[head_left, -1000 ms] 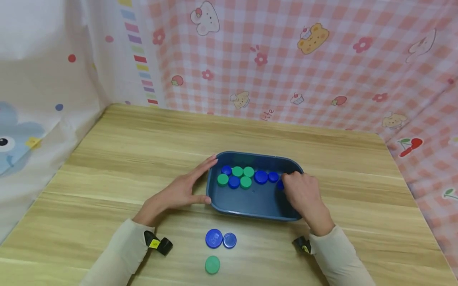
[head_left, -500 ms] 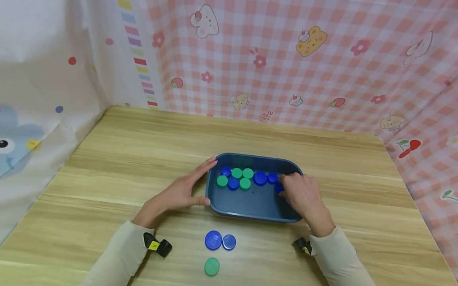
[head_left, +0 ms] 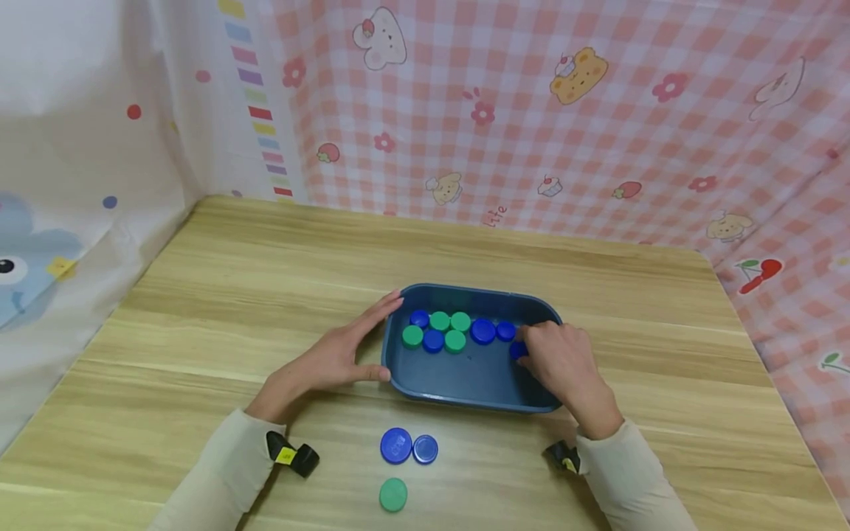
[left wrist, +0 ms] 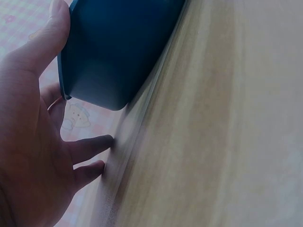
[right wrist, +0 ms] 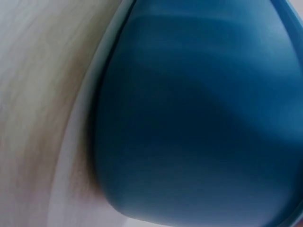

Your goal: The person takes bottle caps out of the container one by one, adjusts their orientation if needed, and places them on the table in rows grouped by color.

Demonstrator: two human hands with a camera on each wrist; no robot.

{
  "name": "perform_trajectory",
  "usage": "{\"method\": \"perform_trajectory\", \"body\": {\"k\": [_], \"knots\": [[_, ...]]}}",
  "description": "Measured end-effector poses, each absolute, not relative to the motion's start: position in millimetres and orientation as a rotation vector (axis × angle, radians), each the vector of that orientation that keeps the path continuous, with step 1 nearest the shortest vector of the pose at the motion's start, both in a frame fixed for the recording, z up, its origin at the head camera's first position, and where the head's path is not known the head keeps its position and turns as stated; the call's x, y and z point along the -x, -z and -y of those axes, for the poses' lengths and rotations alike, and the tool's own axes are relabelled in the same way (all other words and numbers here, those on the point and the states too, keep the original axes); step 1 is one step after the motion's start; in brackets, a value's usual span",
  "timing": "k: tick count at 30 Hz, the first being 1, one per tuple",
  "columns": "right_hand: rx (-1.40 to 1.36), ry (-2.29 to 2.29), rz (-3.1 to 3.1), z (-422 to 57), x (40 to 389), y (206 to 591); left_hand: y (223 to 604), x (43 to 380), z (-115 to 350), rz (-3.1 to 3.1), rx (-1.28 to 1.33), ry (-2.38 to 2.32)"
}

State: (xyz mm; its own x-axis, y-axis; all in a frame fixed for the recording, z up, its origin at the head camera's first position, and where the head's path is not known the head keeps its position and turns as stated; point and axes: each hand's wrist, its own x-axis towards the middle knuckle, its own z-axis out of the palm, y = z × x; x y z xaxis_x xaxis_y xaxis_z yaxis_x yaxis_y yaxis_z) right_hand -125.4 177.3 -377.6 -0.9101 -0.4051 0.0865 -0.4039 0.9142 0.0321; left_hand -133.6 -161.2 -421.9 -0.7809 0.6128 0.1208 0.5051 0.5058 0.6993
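A dark blue tray point(head_left: 471, 376) holds several green and blue bottle caps gathered along its far side. At its left end my left hand point(head_left: 335, 354) is spread, with the thumb at the near corner and fingertips at the far corner; the left wrist view shows its thumb point(left wrist: 54, 28) against the rim. My right hand point(head_left: 561, 361) reaches in over the right end, its fingers curled at a small blue bottle cap point(head_left: 518, 350), partly hidden by the hand. Just left of that lie another small blue cap point(head_left: 506, 331) and a larger blue cap point(head_left: 483, 331).
On the wooden table point(head_left: 232, 295), in front of the tray, lie a large blue cap point(head_left: 396, 446), a smaller blue cap point(head_left: 425, 449) and a green cap point(head_left: 393, 495). A pink checked curtain point(head_left: 505, 133) stands behind the table.
The small blue cap at my right fingers has shifted slightly toward me and shows more from under the hand. My left hand and the tray stay in place.
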Motion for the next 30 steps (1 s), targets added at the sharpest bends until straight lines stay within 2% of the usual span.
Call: {"method": "perform_trajectory", "body": {"k": [30], "knots": [[-0.71,0.08,2.978,-177.1,121.1,374.6,422.7,134.6,160.8,-2.59,-0.953,-1.139]]}}
